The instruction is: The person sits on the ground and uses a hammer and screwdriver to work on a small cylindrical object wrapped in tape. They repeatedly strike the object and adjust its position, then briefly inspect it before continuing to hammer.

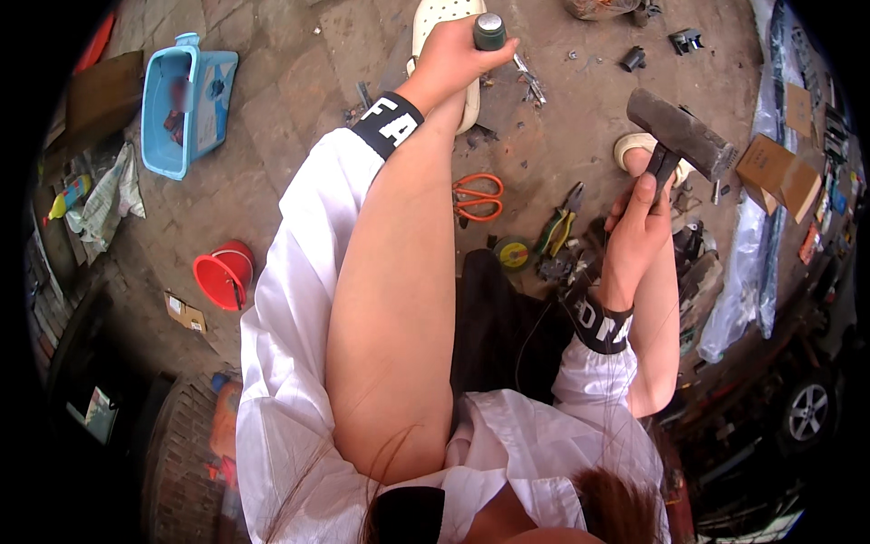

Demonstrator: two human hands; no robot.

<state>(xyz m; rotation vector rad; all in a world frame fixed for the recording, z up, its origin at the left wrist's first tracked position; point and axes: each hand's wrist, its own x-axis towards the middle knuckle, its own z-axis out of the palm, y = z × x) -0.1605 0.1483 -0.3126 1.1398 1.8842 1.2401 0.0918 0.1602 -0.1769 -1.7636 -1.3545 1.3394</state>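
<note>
My left hand [453, 53], at the far middle above a cream clog [437, 16], is closed round a tool's dark green handle [489, 36] with a shiny metal cap facing up. The working end of that tool is hidden below. To the right, my right hand [637, 238] grips the dark shaft of a hammer [678, 131] close under its heavy, worn steel head. The hammer head is raised above my other clog [634, 145]. On the ground between my legs lie scissors with orange handles [478, 198] and yellow-and-black pliers [559, 220].
A blue plastic basket [228, 95] and a red bucket [216, 279] stand to the left. Near the pliers sits a round green-yellow disc [512, 253]. Small metal parts [633, 59] are scattered on the paving. At right are a cardboard box [778, 179] and clear plastic sheeting [739, 281].
</note>
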